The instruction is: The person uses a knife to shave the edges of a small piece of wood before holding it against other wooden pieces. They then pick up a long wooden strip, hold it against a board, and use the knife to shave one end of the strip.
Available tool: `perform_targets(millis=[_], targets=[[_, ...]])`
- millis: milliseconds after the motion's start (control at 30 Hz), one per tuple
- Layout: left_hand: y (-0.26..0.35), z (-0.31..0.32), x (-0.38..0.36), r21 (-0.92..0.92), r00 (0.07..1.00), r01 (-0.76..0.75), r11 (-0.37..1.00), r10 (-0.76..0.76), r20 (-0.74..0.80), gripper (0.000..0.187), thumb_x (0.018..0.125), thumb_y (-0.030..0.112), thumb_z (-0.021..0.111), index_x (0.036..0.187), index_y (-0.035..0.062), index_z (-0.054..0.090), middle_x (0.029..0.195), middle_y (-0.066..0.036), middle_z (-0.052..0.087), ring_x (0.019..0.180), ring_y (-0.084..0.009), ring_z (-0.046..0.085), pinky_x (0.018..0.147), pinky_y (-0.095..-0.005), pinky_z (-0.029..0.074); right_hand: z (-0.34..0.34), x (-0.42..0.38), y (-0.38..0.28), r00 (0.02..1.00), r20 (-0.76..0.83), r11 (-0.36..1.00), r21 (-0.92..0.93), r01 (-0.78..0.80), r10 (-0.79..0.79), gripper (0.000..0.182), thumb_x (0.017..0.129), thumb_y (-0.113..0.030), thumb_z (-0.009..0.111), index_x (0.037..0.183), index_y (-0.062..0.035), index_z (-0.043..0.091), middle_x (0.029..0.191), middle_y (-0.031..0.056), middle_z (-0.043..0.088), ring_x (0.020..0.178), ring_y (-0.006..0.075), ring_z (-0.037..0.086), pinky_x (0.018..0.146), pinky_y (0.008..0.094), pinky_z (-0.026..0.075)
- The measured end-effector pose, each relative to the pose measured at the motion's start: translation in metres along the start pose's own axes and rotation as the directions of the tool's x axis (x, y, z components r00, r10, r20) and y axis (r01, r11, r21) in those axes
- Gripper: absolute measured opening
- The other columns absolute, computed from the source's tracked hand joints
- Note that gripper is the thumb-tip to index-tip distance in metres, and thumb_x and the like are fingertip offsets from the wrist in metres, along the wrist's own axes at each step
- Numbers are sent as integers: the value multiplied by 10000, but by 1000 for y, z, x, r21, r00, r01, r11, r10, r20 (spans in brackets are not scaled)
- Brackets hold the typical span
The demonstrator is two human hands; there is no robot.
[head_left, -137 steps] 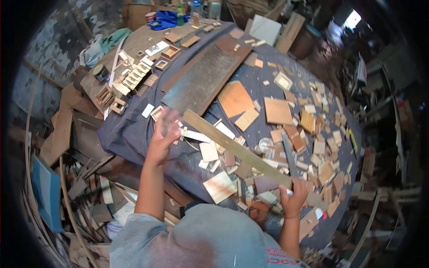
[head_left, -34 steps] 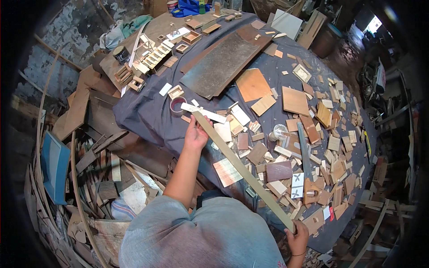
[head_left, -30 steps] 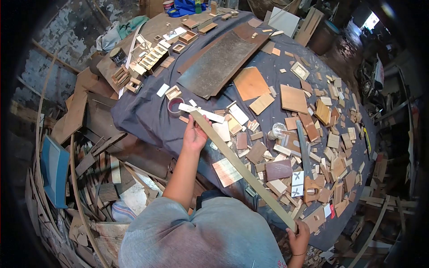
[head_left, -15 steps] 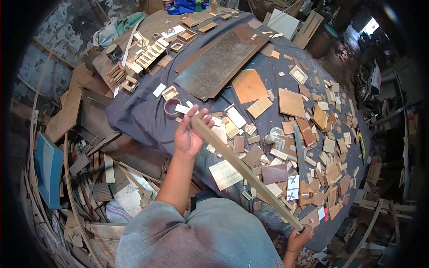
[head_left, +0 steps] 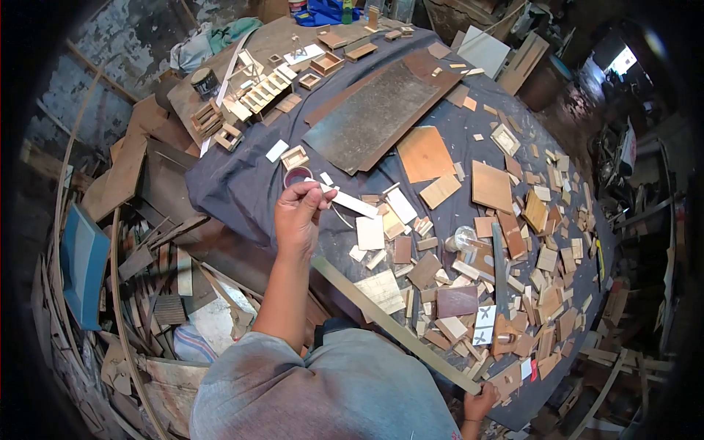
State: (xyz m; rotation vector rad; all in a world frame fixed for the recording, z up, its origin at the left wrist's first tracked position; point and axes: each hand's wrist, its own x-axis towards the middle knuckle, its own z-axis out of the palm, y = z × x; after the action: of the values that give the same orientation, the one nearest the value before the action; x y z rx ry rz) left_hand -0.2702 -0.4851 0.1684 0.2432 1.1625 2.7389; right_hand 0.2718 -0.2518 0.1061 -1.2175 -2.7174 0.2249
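My right hand [head_left: 480, 402] grips the lower end of a long, straight wooden stick [head_left: 396, 324] at the table's front edge. The stick slants up and left across the front of my body, its far end below my left wrist. My left hand [head_left: 299, 216] is raised apart from it, fingers curled and thumb pressed to them; I cannot tell what they hold. A thin curved strand [head_left: 342, 218] shows beside those fingertips. Behind the hand lie a long white strip [head_left: 356, 204] and a roll of tape [head_left: 296, 174].
Wood offcuts [head_left: 546, 258] are scattered over the dark cloth [head_left: 246, 172]. A clear jar [head_left: 465, 238] stands among them. A large metal sheet [head_left: 374, 110] lies farther back, with small wooden boxes [head_left: 327, 64] beyond. Scrap boards [head_left: 117, 180] lean at the left.
My left hand has let go of the stick's upper end and curled its fingers. That end has dropped toward my body while my right hand keeps hold. The view has shifted slightly.
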Motion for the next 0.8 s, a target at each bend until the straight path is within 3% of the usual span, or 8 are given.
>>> perform_targets(millis=[233, 333, 400, 433, 533, 567, 633, 800], targets=[[-12, -4, 9, 198, 994, 76, 977, -58, -98, 184, 865, 141, 701, 812, 56, 547, 778, -51, 630, 733, -142, 624, 826, -295, 521, -7, 6, -15, 999, 36, 999, 36, -41, 40, 177, 703, -179, 644, 738, -62, 516, 727, 112, 524, 748, 343, 498, 751, 436, 360], [-35, -16, 12, 382, 992, -130, 915, 123, 43, 209, 938, 245, 616, 867, 61, 548, 946, -77, 626, 931, -153, 593, 907, -305, 442, -11, -1, -14, 989, -28, 988, 66, -142, 144, 185, 690, -169, 660, 755, -62, 525, 739, 107, 533, 757, 336, 505, 764, 425, 367], [-48, -22, 15, 751, 854, -371, 546, 519, 45, 308, 965, 370, 550, 940, 63, 549, 1166, -133, 524, 1065, -170, 498, 931, -304, 377, -17, -1, -17, 978, -66, 975, 113, -190, 198, 186, 660, -112, 650, 763, -33, 517, 754, 145, 534, 770, 351, 502, 740, 420, 380], [-56, -23, 16, 747, 855, -374, 550, 516, 49, 308, 965, 370, 550, 940, 63, 549, 1166, -133, 524, 1065, -170, 498, 931, -304, 377, -19, 1, -18, 976, -71, 974, 112, -196, 205, 186, 660, -112, 650, 763, -33, 517, 754, 145, 534, 770, 351, 502, 740, 420, 380], [-64, -27, 7, 284, 984, 140, 948, -100, -151, 578, 965, 508, 459, 1252, 7, 428, 1199, -144, 512, 1130, -235, 504, 996, -372, 381, -24, 2, -21, 969, -92, 966, 140, -217, 231, 219, 674, -158, 687, 784, -50, 532, 757, 112, 540, 778, 323, 516, 786, 405, 377], [-62, -25, 4, 288, 983, 140, 947, -99, -153, 578, 965, 508, 459, 1252, 7, 428, 1199, -144, 512, 1130, -235, 504, 996, -372, 381, -25, 3, -22, 962, -75, 954, 164, -249, 264, 223, 674, -158, 688, 787, -48, 531, 762, 115, 541, 781, 323, 516, 785, 404, 378], [-61, -16, -1, -176, 838, 545, 820, -525, 152, 553, 962, 482, 477, 1220, -6, 463, 1133, -140, 568, 1065, -271, 572, 975, -411, 441, -27, 7, -25, 954, -56, 941, 190, -279, 294, 228, 674, -159, 689, 790, -45, 529, 766, 117, 542, 783, 322, 516, 784, 404, 378], [-75, -2, -19, -252, 796, 606, 755, -570, 206, 271, 943, 301, 564, 1067, 61, 543, 966, -99, 596, 952, -270, 599, 944, -448, 475, -31, 18, -38, 976, -39, 966, 160, -204, 212, 216, 677, -138, 680, 796, -37, 531, 778, 133, 549, 795, 346, 515, 778, 430, 382]])
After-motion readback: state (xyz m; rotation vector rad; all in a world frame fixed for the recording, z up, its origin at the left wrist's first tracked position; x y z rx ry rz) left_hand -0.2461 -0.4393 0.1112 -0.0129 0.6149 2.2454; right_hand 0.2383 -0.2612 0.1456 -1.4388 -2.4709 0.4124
